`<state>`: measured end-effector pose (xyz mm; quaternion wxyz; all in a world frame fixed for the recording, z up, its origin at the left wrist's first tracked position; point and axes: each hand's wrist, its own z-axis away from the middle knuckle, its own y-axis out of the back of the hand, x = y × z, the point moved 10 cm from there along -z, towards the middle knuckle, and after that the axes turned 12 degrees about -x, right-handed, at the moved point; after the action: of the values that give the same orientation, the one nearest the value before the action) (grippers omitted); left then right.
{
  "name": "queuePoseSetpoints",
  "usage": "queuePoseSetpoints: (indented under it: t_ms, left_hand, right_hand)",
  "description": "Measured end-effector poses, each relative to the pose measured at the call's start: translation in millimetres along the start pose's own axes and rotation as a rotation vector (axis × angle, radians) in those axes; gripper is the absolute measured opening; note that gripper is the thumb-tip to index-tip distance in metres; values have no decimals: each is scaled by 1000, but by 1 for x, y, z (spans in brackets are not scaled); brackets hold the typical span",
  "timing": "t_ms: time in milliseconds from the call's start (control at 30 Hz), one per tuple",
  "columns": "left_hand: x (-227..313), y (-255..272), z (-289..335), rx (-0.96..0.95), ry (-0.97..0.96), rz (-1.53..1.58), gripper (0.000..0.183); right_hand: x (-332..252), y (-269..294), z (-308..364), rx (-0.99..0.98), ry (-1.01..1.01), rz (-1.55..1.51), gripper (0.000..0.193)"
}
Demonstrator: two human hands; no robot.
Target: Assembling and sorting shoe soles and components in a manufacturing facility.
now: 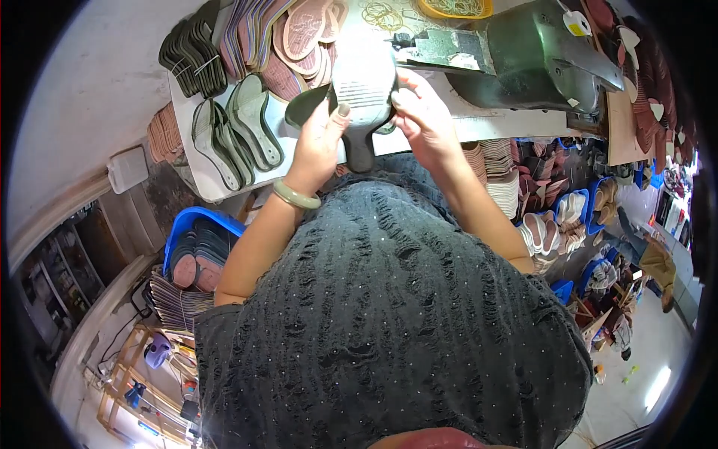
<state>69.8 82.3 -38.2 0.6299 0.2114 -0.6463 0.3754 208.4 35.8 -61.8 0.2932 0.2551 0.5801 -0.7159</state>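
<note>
Over the white table (202,183) I hold a dark, ridged shoe sole (361,153) with both hands. Its upper part is washed out by bright light, while its narrow lower end shows dark. My left hand (320,142) grips the sole's left edge, thumb on top. My right hand (425,120) pinches its right edge between thumb and fingers. Another dark sole piece (305,105) shows beside my left hand; whether that hand also touches it I cannot tell. Grey-green soles (256,123) lie on the table to the left.
Behind them stand dark bundled soles (193,60) and pink insoles (303,37). A green machine (523,60) occupies the table's right side, near a yellow basket (479,9). A blue crate (176,232) of footwear parts sits lower left. Another person (657,266) is at far right.
</note>
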Motion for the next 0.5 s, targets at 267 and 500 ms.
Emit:
queuePoseSetpoints:
  t_ms: [267, 500]
  left_hand:
    - [3, -5, -86, -719, 155, -410, 20]
    - [-2, -5, -147, -865, 137, -783, 47]
  right_hand:
    - [22, 20, 6, -222, -386, 399, 28]
    - [46, 27, -13, 25, -258, 187, 27]
